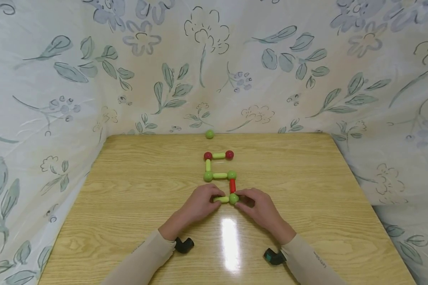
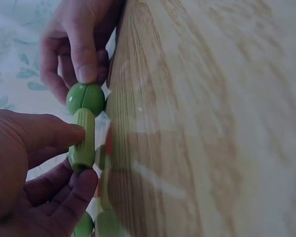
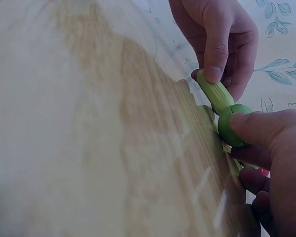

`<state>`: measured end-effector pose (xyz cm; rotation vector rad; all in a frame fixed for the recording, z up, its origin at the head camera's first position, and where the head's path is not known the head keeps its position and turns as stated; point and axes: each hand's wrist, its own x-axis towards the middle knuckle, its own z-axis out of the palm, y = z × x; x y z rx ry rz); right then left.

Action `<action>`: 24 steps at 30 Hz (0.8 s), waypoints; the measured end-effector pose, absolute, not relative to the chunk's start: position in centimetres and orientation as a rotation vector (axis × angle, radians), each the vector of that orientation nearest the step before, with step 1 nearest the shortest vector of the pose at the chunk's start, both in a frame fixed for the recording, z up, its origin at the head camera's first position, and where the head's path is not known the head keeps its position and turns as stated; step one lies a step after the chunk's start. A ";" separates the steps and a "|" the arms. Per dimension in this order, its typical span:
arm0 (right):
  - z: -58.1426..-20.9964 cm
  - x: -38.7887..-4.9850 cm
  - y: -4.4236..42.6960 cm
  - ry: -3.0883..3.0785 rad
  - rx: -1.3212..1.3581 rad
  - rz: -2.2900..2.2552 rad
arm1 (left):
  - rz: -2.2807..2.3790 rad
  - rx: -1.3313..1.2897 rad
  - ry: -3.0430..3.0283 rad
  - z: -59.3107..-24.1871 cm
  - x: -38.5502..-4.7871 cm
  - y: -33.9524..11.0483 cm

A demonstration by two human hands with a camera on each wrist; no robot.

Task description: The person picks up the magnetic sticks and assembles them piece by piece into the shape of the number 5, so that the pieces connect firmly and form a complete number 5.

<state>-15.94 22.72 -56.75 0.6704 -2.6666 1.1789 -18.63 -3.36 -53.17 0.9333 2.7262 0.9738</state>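
Observation:
My left hand [image 1: 202,201] pinches a yellow-green rod [image 2: 84,140] between thumb and fingers. The rod's right end meets a green ball [image 1: 233,198], which my right hand [image 1: 258,206] grips. From that ball a red rod [image 1: 232,185] runs back to another green ball [image 1: 232,174]. A yellow-green rod [image 1: 220,175] links this to a green ball [image 1: 208,176] on the left. Farther back, another yellow-green rod [image 1: 208,165] reaches a red ball [image 1: 208,156], and a last rod [image 1: 219,155] joins it to a second red ball [image 1: 230,154].
A single green ball [image 1: 209,134] sits at the back edge of the wooden table [image 1: 146,166]. Flowered cloth [image 1: 214,71] hangs behind and at both sides. Black wrist-worn pieces [image 1: 184,245] stick out at both cuffs.

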 end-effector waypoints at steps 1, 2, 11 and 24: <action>-56.7 -15.9 22.7 -2.666 0.670 1.177 | 0.971 0.935 2.726 -53.1 -18.7 -3.3; -56.7 -15.9 22.7 -2.665 0.670 1.177 | 0.967 0.937 2.727 -53.1 -18.7 -3.3; -56.6 -15.9 22.7 -2.662 0.676 1.174 | 0.971 0.941 2.718 -52.9 -18.7 -3.3; -56.5 -15.9 22.8 -2.671 0.671 1.195 | 0.981 0.930 2.712 -52.9 -18.7 -3.4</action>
